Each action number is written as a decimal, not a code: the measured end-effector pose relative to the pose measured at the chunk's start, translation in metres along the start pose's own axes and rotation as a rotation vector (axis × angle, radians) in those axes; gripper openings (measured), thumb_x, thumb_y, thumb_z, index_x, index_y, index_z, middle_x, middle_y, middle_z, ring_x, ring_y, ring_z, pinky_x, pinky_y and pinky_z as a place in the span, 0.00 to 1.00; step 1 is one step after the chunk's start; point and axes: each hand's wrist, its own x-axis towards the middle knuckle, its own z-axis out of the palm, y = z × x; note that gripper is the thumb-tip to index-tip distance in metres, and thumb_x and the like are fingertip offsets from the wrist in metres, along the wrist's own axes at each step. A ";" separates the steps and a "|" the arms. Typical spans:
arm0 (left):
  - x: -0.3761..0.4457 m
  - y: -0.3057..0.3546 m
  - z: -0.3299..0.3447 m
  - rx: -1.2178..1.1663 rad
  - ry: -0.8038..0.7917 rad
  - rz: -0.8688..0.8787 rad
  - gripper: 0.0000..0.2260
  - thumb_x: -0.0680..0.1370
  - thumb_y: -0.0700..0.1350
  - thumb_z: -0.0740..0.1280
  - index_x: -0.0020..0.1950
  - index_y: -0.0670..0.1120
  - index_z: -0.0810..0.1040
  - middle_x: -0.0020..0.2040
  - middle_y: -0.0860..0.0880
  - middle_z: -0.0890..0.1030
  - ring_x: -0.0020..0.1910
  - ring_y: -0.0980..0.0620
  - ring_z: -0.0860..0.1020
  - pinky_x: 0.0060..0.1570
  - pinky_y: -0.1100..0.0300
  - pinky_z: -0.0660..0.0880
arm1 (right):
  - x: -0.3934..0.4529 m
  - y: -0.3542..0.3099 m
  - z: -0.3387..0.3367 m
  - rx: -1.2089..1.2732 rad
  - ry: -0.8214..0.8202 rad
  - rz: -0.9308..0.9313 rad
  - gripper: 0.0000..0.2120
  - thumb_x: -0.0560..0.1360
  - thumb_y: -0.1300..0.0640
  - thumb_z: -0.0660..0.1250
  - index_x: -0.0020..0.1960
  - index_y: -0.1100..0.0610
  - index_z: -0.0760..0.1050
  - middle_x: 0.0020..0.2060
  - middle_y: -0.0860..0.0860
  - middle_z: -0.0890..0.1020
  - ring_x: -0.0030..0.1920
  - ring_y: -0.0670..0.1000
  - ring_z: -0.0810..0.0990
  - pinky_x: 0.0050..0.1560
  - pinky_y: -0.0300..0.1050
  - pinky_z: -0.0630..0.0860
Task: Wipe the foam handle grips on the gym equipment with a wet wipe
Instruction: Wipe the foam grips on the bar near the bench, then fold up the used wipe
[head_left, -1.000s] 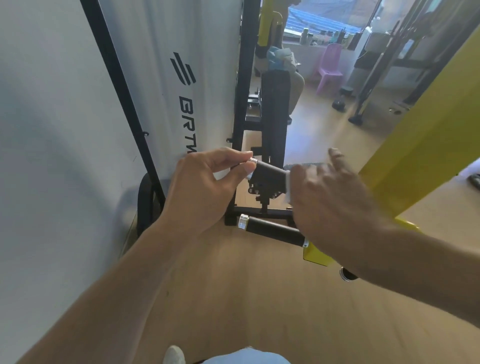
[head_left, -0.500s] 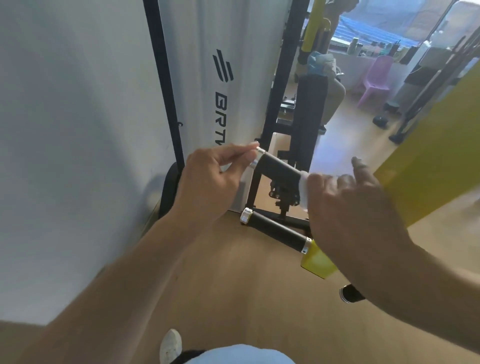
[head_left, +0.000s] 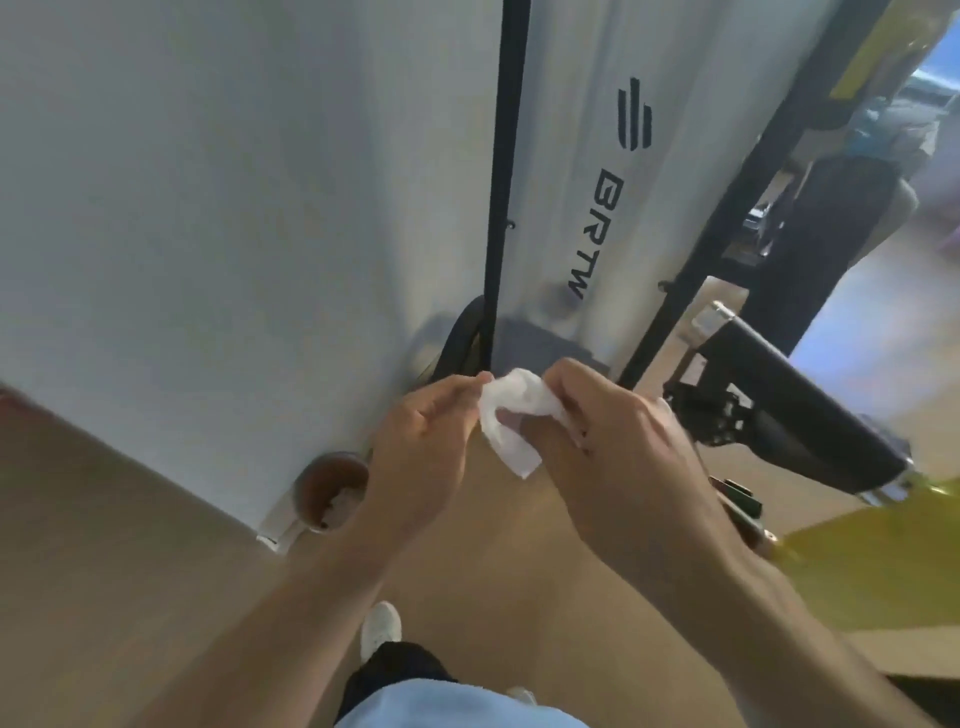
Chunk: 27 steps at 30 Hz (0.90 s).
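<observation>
A crumpled white wet wipe (head_left: 511, 422) hangs between my two hands in front of me. My left hand (head_left: 423, 452) pinches its left edge with thumb and fingertips. My right hand (head_left: 618, 447) grips its right side with curled fingers. The black foam handle grip (head_left: 795, 410) with a silver end cap runs diagonally to the right of my right hand, apart from both hands. It joins a yellow machine arm (head_left: 872, 556) at the lower right.
A white shroud panel (head_left: 260, 208) with black lettering and a black frame post (head_left: 501, 182) fills the left and centre. A round brown foot (head_left: 330, 488) sits at its base. Black frame bars (head_left: 727, 223) rise at the right. Wooden floor lies below, with my shoe (head_left: 382, 629).
Both hands have left the foam grip and come together on the wipe. The view has swung left and down, so the grip now lies to the right.
</observation>
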 end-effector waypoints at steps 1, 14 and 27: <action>0.000 -0.002 -0.008 -0.058 0.026 -0.056 0.14 0.83 0.48 0.62 0.50 0.47 0.86 0.42 0.50 0.87 0.41 0.58 0.84 0.42 0.68 0.77 | 0.003 0.000 0.011 0.065 0.032 0.021 0.17 0.76 0.34 0.57 0.40 0.45 0.68 0.30 0.40 0.75 0.32 0.44 0.76 0.35 0.46 0.77; 0.061 -0.086 -0.129 -0.132 0.082 -0.328 0.04 0.74 0.46 0.75 0.46 0.48 0.84 0.34 0.57 0.83 0.32 0.62 0.80 0.33 0.68 0.74 | 0.107 -0.022 0.178 0.595 -0.352 0.429 0.20 0.79 0.42 0.64 0.43 0.56 0.85 0.39 0.60 0.84 0.30 0.46 0.74 0.31 0.43 0.70; 0.195 -0.227 -0.240 -0.398 -0.013 -0.879 0.07 0.81 0.41 0.65 0.56 0.41 0.80 0.52 0.42 0.84 0.44 0.47 0.86 0.49 0.50 0.82 | 0.200 -0.030 0.348 0.649 -0.422 0.680 0.07 0.69 0.62 0.77 0.39 0.50 0.87 0.34 0.49 0.87 0.34 0.48 0.83 0.35 0.41 0.79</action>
